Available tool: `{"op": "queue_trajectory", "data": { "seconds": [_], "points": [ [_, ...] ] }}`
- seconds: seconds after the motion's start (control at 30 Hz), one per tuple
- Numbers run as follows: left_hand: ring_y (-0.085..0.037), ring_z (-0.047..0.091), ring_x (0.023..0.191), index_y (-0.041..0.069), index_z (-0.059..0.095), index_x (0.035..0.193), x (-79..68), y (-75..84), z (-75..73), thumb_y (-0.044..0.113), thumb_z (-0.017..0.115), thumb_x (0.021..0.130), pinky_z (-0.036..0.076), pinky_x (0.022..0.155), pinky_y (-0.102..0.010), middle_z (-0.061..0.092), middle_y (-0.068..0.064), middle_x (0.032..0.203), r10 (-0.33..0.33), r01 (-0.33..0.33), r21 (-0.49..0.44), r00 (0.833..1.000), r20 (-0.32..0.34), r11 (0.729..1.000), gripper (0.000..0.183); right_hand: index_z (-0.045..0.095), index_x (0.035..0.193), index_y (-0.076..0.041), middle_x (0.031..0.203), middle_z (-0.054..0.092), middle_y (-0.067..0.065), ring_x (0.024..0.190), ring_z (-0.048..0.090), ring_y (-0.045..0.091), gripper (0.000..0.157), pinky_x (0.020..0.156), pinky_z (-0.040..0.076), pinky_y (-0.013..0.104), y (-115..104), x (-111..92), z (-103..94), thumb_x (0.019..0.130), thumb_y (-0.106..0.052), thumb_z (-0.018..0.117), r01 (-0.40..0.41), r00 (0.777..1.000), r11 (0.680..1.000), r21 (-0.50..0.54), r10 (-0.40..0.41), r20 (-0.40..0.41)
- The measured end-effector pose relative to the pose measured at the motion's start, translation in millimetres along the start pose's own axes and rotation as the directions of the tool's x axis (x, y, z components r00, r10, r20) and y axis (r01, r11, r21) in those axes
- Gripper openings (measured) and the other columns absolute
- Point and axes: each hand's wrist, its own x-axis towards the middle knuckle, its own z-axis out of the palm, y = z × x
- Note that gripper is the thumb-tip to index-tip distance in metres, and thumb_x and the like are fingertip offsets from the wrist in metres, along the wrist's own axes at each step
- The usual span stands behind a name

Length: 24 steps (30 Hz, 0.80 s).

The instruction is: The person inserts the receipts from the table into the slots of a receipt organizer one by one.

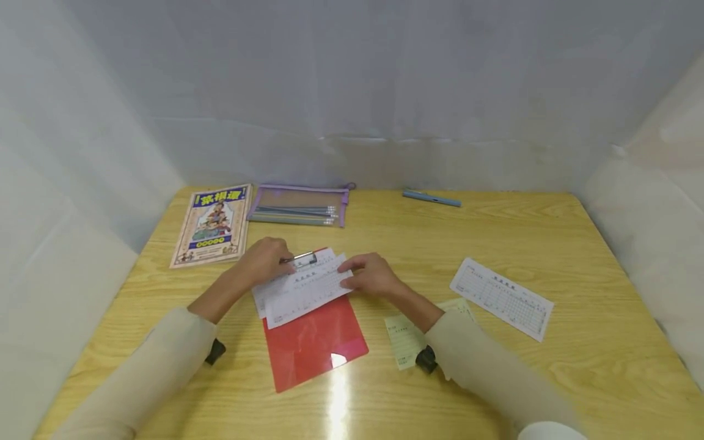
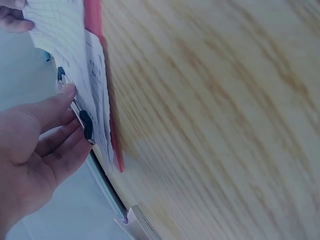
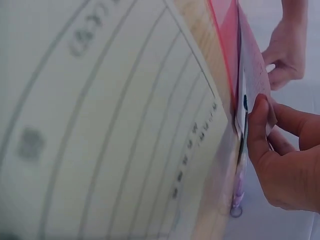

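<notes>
A red clipboard [image 1: 319, 348] lies slightly turned on the table, its metal clip [image 1: 304, 259] at the far end. My left hand [image 1: 266, 263] grips that clip, thumb on top and fingers beneath, as the left wrist view shows. Over the board's upper half lies a white printed form [image 1: 260, 304], largely covered by a second printed form [image 1: 310, 292]. My right hand [image 1: 371, 274] pinches the right edge of this upper form between thumb and fingers. In the left wrist view the papers reach up to the clip; whether they sit under it I cannot tell.
Beyond the left hand lie an illustrated book [image 1: 211, 229] and a purple-edged mesh pouch [image 1: 291, 198] of pencils. A blue pen [image 1: 431, 198] rests at the back. Rightward are another white form [image 1: 503, 298] and yellow-green paper [image 1: 404, 342], partly beneath the right forearm.
</notes>
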Motion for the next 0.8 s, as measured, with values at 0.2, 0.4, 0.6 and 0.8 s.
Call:
{"op": "queue_trajectory", "data": {
  "seconds": [0.2,0.4,0.6,0.8],
  "points": [
    [-0.014,0.050,0.063,0.009,0.068,0.073,0.4,0.3,1.0,0.016,0.073,0.080,0.044,0.059,-0.028,0.058,-0.003,0.070,0.059,-0.058,0.043,0.998,-0.016,0.997,0.012,0.072,0.097,-0.002,0.097,0.070,0.013,0.067,0.055,0.009,0.022,0.053,0.045,0.018,-2,4,14.2,0.075,-0.001,0.075,-0.001,0.999,0.996,-0.088,-0.002,-0.035],
    [-0.014,0.051,0.064,0.006,0.070,0.079,0.4,4.4,1.9,0.017,0.072,0.082,0.047,0.062,-0.029,0.058,-0.004,0.074,0.055,-0.056,0.074,0.998,0.017,0.996,0.011,0.072,0.096,-0.005,0.096,0.068,0.011,0.069,0.050,0.011,0.020,0.052,0.039,0.018,-4,5,21.2,0.076,-0.004,0.074,0.004,0.998,0.986,-0.165,-0.015,-0.068],
    [-0.016,0.052,0.063,0.001,0.070,0.078,-0.6,7.2,3.5,0.011,0.070,0.082,0.050,0.062,-0.030,0.058,-0.008,0.073,0.122,-0.119,0.140,0.992,-0.017,0.983,0.011,0.071,0.100,-0.003,0.104,0.068,0.014,0.062,0.049,0.010,0.023,0.048,0.039,0.017,-9,7,25.7,0.077,0.000,0.071,0.033,0.995,0.973,-0.228,-0.054,-0.083],
    [-0.018,0.055,0.064,-0.001,0.070,0.081,-2.6,9.7,1.6,0.010,0.067,0.085,0.051,0.062,-0.030,0.058,-0.010,0.075,0.127,-0.124,0.157,0.992,-0.011,0.980,0.012,0.071,0.100,-0.002,0.104,0.069,0.013,0.071,0.052,0.012,0.024,0.054,0.042,0.016,-14,7,29.5,0.077,0.001,0.071,0.033,0.992,0.966,-0.258,-0.064,-0.112]
  ]
}}
